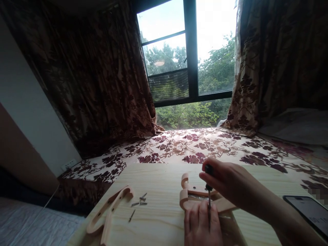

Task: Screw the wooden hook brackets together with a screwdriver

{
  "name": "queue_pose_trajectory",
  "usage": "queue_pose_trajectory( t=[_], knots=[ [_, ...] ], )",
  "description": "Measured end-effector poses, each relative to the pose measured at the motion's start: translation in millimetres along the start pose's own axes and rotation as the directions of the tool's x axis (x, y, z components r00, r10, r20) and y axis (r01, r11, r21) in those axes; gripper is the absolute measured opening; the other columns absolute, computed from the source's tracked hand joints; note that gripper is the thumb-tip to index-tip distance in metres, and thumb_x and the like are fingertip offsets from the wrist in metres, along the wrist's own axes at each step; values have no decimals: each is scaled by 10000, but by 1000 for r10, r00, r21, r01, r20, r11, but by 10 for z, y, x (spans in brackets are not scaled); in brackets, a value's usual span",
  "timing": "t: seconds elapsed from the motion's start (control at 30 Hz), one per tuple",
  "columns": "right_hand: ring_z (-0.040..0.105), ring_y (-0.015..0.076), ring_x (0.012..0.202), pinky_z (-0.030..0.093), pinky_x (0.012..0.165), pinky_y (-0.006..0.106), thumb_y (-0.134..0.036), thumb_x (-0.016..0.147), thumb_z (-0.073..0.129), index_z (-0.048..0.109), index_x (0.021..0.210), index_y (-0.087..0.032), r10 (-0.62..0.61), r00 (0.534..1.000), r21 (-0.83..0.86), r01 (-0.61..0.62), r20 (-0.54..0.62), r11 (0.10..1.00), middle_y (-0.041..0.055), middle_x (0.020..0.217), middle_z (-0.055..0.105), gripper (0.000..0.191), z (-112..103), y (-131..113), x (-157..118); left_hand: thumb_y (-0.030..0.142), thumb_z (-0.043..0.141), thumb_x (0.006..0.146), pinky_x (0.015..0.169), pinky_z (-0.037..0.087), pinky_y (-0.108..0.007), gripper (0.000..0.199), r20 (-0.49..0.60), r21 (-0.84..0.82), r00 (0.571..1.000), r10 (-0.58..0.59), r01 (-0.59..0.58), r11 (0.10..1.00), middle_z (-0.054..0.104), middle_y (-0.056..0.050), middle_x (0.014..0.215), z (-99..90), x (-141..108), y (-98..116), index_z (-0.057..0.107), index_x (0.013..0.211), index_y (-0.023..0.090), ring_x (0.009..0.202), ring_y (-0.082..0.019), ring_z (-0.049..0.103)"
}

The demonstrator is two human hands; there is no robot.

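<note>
My right hand [225, 176] is wrapped round the black handle of a screwdriver [209, 187], held upright with its shaft pointing down. The shaft runs down to the fingers of my left hand [203, 222], which hide its tip. Those fingers are closed together and press on a curved wooden hook [189, 204], holding it down. Just behind it lies a second wooden hook [197, 189] with dark screw holes. Whether a screw is under the screwdriver I cannot tell. Beneath my left hand is a brownish, shiny piece [234, 227], mostly covered.
Several loose screws [142, 199] lie left of my hands on the pale wooden board [153, 229]. Two more curved wooden pieces [112, 208] rest near its left edge. A phone [307, 213] is at the right. Behind are floral cloth [179, 147], curtains [112, 78] and a window [192, 51].
</note>
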State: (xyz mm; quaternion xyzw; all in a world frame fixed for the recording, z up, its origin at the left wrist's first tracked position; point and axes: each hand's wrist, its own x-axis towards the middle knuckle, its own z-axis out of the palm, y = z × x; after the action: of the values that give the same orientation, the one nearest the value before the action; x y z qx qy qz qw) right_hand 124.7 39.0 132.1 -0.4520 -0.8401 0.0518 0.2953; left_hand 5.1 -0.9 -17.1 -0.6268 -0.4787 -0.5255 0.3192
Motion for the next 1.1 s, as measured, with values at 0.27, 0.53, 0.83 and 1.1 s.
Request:
queue_pose_trajectory(
  t=[0.27,0.53,0.83,1.1],
  knots=[
    [486,137,510,344,498,239,-269,902,468,450,763,-233,-54,998,18,54,22,998,-17,614,568,144,-46,-8,-16,437,599,716,841,482,-415,466,323,-14,946,27,-24,1000,710,-60,1059,-223,69,2,641,1134,237,945,-282,641],
    [520,157,552,336,532,253,-313,907,475,466,801,-239,-18,999,4,18,41,1000,-18,643,578,130,-51,10,-21,422,581,760,850,477,-384,438,316,-24,944,97,-95,995,709,-46,1072,-241,64,-72,628,1154,237,955,-260,642],
    [497,165,537,316,541,272,-319,916,428,402,739,-241,22,1000,2,-22,9,1000,-9,615,549,195,-27,-7,12,682,431,762,813,428,-448,574,104,-66,994,-22,29,997,720,-64,978,-34,-13,26,672,1033,238,879,-288,622],
    [536,171,576,341,564,272,-365,928,404,471,820,-241,33,999,39,-34,41,999,-5,665,602,177,-70,57,-4,424,592,786,797,501,-383,371,254,14,960,115,-123,992,722,-30,1025,-143,1,-86,634,1109,246,898,-245,660]
  ],
)
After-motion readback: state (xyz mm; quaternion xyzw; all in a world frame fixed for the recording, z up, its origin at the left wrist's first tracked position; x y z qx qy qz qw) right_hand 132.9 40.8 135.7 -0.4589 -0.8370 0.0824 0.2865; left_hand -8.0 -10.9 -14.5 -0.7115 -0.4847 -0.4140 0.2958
